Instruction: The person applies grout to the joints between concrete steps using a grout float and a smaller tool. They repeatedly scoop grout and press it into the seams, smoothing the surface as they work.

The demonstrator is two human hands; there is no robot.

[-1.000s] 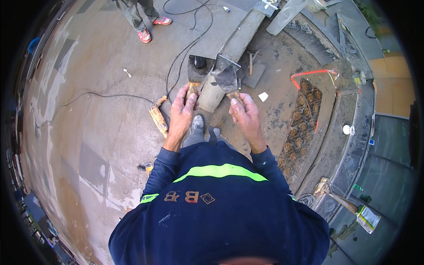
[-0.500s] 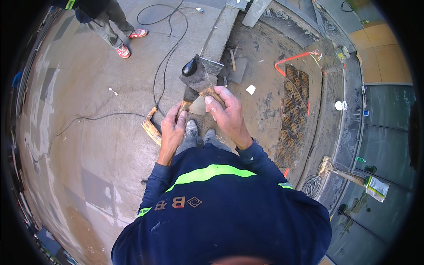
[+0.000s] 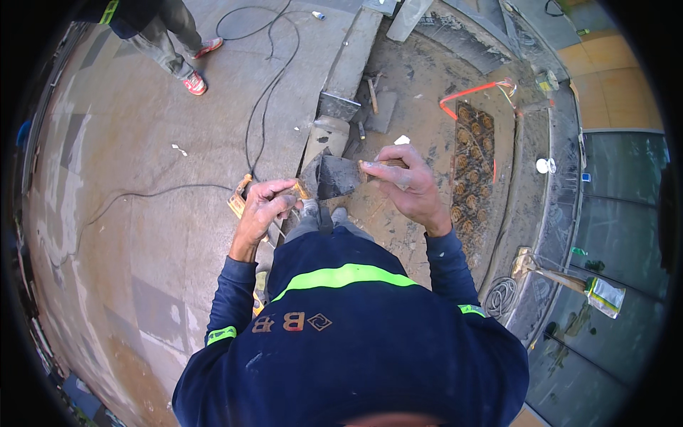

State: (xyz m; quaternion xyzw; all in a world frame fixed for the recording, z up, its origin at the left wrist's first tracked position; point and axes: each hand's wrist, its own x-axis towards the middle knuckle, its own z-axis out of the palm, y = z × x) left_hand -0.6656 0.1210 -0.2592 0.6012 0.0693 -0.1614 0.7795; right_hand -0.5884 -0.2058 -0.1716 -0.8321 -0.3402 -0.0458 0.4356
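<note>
My left hand (image 3: pixel 263 213) is closed around the yellowish handle of a putty knife (image 3: pixel 310 175). In my right hand (image 3: pixel 411 188) is a second, wider putty knife (image 3: pixel 340 177), pinched by its handle between thumb and fingers. The two dark, smeared blades meet in front of my chest, the wider one overlapping the other. Just beyond them lies a pale stone block (image 3: pixel 330 128) with a dark spot on it. My shoes show directly beneath the blades.
A yellow power tool (image 3: pixel 237 202) with a black cable (image 3: pixel 262 107) lies left. A hammer (image 3: pixel 373 94) rests ahead on the dirt. Orange conduit (image 3: pixel 469 95) and a patterned dark strip (image 3: pixel 472 164) lie right. Another person's legs (image 3: pixel 168 46) stand far left.
Both hands have come nearer and apart; the right moved right, and its blade now points left instead of away. The shiny black lump seen on the blade no longer shows there.
</note>
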